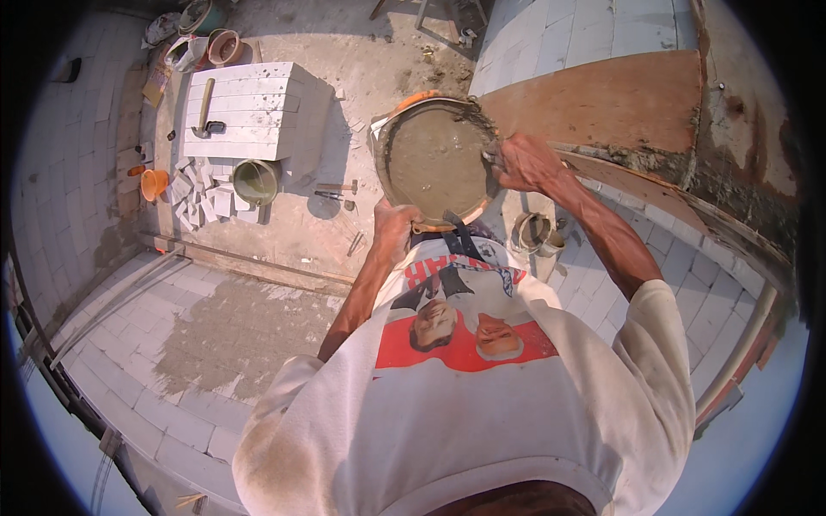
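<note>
A round orange tub (pixel 422 101) of wet grey mortar (pixel 439 155) is in front of my body, its rim smeared with mortar. My left hand (pixel 397 225) grips the near left part of the rim, fingers curled over it. On the right side, my right hand (pixel 521 162) is closed beside the rim. A small greyish piece shows at its fingertips, too hidden to name. A dark strap-like piece (pixel 465 239) hangs at the near edge of the tub, against my shirt.
A stack of pale blocks (pixel 237 107) at the left bears a hammer (pixel 206 107). Nearby are a mortar-stained bucket (pixel 256 181), a small orange bucket (pixel 154 184) and broken block pieces (pixel 202 193). Block walls and a brown board (pixel 602 103) stand at the right.
</note>
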Demonstrator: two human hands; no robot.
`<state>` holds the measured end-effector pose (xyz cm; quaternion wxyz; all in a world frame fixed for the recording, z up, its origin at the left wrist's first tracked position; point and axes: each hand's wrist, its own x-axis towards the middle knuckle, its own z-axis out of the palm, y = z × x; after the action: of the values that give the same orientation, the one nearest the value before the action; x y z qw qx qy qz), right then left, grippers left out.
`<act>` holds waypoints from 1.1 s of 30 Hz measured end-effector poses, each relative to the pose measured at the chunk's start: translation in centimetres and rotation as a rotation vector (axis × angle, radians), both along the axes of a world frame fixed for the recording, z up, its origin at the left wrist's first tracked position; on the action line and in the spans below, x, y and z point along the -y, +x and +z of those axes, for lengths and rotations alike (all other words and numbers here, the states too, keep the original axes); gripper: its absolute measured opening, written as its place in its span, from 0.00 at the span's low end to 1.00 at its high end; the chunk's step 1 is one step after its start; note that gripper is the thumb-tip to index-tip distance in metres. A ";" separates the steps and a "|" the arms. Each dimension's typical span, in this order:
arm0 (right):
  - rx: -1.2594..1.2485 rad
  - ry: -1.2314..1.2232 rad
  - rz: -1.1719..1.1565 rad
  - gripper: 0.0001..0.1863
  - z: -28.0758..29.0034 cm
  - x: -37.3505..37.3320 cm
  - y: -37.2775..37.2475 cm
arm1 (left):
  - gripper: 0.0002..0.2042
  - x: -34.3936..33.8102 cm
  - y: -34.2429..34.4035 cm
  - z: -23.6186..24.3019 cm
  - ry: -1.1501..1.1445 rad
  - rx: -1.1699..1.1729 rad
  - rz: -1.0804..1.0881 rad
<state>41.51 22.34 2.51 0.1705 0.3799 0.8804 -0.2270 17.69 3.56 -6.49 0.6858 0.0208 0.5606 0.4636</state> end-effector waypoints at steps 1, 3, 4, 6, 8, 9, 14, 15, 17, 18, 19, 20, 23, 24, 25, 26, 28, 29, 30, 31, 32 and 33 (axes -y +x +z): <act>-0.024 -0.043 -0.033 0.16 -0.6 0.3 0.2 | 0.23 -0.4 0.0 0.4 0.013 0.004 0.013; -0.073 -0.131 -0.105 0.16 -1.5 1.2 0.6 | 0.23 -0.5 0.2 1.6 0.041 0.014 0.030; -0.096 -0.176 -0.145 0.16 -1.8 1.7 0.7 | 0.23 -0.5 0.1 1.8 0.027 0.025 0.034; -0.154 -0.285 -0.246 0.17 -0.2 2.9 0.2 | 0.24 -0.2 -0.4 2.0 -0.002 0.053 0.029; -0.176 -0.308 -0.278 0.18 -2.2 4.5 0.7 | 0.24 -0.2 -0.3 2.8 0.025 0.047 0.103; -0.190 -0.320 -0.298 0.19 -3.2 5.2 1.1 | 0.24 -0.2 -0.3 3.2 0.038 0.044 0.136; -0.321 -0.418 -0.427 0.26 -2.3 7.3 1.1 | 0.28 1.4 -2.2 1.4 0.073 0.080 0.083; -0.339 -0.413 -0.459 0.26 -2.5 7.9 1.3 | 0.27 1.0 -2.1 2.0 0.062 0.066 0.077; -0.371 -0.406 -0.498 0.26 -2.8 8.8 1.5 | 0.27 0.3 -1.5 3.5 0.041 0.035 0.088; -0.322 -0.456 -0.518 0.27 -2.8 9.1 1.7 | 0.24 -0.2 -1.1 4.3 0.038 0.045 0.091; -0.272 -0.505 -0.531 0.28 -1.9 8.9 1.7 | 0.25 0.0 -1.6 3.5 0.047 0.067 0.055; -0.225 -0.556 -0.539 0.30 -1.4 9.0 1.7 | 0.26 0.3 -2.6 2.5 0.056 0.087 0.022; -0.317 -0.541 -0.585 0.30 -1.8 10.0 2.4 | 0.26 0.7 -3.3 0.9 0.093 0.115 0.005; -0.323 -0.538 -0.621 0.29 -1.7 10.3 2.9 | 0.26 0.7 -3.2 0.7 0.106 0.119 0.014; -0.327 -0.541 -0.646 0.29 -0.6 10.3 3.0 | 0.22 0.6 -2.9 0.9 0.090 0.084 0.022; -0.336 -0.541 -0.672 0.28 0.2 10.3 3.0 | 0.18 0.0 -2.2 1.5 0.076 0.045 0.029; -0.387 -0.504 -0.681 0.27 0.6 10.8 3.8 | 0.14 -0.9 -1.0 2.9 0.037 -0.004 0.062; -0.412 -0.487 -0.683 0.27 0.7 11.2 4.4 | 0.14 -1.0 -0.8 2.8 0.039 0.006 0.054; -0.460 -0.407 -0.718 0.22 0.5 12.0 4.8 | 0.14 -1.0 -0.8 2.8 0.042 0.015 0.046; -0.453 -0.406 -0.723 0.21 1.1 11.7 4.9 | 0.14 -1.5 -0.8 2.5 0.047 0.028 0.033; -0.440 -0.398 -0.729 0.20 2.4 11.4 5.0 | 0.15 -1.6 -0.9 2.0 0.066 0.056 0.023; -0.428 -0.389 -0.737 0.19 3.3 11.5 5.0 | 0.14 -1.3 -1.0 1.7 0.054 0.039 0.044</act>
<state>46.53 10.86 5.79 -0.0387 0.5727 0.6433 -0.5066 16.65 4.90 -4.76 0.6853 0.0180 0.5349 0.4939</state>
